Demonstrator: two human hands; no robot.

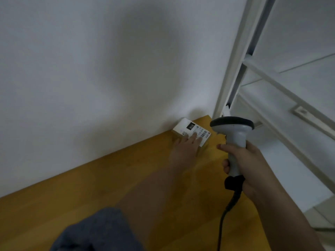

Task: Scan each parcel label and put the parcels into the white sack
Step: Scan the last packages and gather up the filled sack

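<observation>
The left arm reaches forward across the wooden counter (90,192), bare from a dark blue sleeve (90,230) near the bottom edge of the view. The left hand (184,147) lies palm down with its fingers straight and spread a little, the fingertips resting on the top of a small cardboard parcel (190,133). The fingers are not curled round the box; they press or touch its upper face only.

The right arm comes in from the lower right, bent so that the forearm rises toward the middle of the view. The right hand (248,163) is wrapped round the pale grey handle of a barcode scanner (233,134), thumb along the left side of the grip and the other fingers curled behind it. The scanner stands nearly upright, its dark-rimmed head at the top, and a black cable (224,214) hangs down from the base of the handle.

The parcel sits at the far end of the counter, right against the white wall (108,69). Its top carries a white label (194,128) with a black block reading 010 and a barcode at the right end. The parcel lies under the left fingertips and just to the left of the scanner head, near the right hand but apart from it.

A white metal frame (253,69) stands to the right.
</observation>
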